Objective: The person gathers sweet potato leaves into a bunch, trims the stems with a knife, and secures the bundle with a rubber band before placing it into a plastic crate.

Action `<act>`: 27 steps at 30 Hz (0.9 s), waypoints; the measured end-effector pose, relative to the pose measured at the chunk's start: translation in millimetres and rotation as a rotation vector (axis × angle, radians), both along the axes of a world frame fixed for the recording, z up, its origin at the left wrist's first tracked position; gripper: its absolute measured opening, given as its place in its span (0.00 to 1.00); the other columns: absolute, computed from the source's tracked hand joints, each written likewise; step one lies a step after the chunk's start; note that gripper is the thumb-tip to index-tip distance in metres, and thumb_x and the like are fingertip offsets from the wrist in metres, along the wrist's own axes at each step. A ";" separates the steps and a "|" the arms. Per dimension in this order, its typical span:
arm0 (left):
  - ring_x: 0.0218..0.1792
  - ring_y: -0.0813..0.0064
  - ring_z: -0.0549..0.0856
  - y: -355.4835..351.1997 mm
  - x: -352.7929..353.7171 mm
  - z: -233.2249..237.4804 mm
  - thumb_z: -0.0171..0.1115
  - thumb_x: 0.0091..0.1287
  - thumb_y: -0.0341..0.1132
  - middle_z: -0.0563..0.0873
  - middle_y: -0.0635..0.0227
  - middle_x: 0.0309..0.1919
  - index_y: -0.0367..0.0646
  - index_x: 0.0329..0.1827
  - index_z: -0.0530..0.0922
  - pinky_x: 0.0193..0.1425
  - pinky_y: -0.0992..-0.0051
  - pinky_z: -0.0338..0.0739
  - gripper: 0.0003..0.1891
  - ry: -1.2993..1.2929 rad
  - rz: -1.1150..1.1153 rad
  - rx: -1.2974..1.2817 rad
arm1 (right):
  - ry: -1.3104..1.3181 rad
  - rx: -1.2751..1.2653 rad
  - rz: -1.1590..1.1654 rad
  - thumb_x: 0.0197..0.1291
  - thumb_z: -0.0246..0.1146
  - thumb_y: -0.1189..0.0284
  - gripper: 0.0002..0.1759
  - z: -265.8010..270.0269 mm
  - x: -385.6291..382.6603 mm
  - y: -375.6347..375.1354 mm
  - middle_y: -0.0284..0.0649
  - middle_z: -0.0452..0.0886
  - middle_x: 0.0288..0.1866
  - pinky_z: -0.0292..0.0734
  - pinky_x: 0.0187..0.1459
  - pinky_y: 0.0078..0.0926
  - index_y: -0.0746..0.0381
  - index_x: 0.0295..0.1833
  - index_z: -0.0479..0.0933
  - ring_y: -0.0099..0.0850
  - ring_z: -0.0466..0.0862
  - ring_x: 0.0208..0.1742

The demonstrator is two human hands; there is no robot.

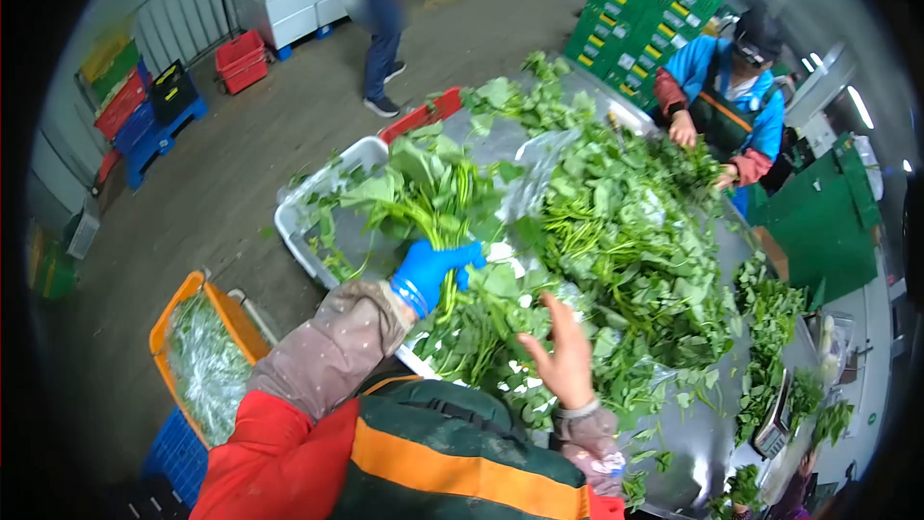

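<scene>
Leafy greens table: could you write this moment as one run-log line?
left hand: blue-gloved, gripping leafy bunch | right hand: bare, open, near greens pile | co-worker: both hands at greens

the table [688, 438] looks smooth, glossy metal, the orange crate [234, 313] plastic

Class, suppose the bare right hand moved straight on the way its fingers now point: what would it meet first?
The right hand would probably meet the heaped leafy greens just beyond its fingers, though its height above them is hard to judge from this view.
</scene>
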State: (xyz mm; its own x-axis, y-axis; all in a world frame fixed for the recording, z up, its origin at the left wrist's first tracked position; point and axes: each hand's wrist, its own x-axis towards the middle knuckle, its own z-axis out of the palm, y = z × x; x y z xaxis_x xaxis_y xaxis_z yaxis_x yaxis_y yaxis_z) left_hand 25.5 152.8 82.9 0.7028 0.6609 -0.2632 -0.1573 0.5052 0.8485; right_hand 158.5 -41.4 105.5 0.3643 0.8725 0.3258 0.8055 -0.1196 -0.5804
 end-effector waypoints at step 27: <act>0.34 0.74 0.80 -63.4 -7.5 -57.2 0.59 0.61 0.33 0.79 0.67 0.29 0.37 0.40 0.74 0.40 0.73 0.75 0.09 -0.104 -0.033 -0.209 | 0.173 -0.349 0.096 0.63 0.54 0.60 0.16 -36.5 -45.7 22.3 0.49 0.76 0.19 0.69 0.25 0.39 0.61 0.31 0.76 0.47 0.77 0.21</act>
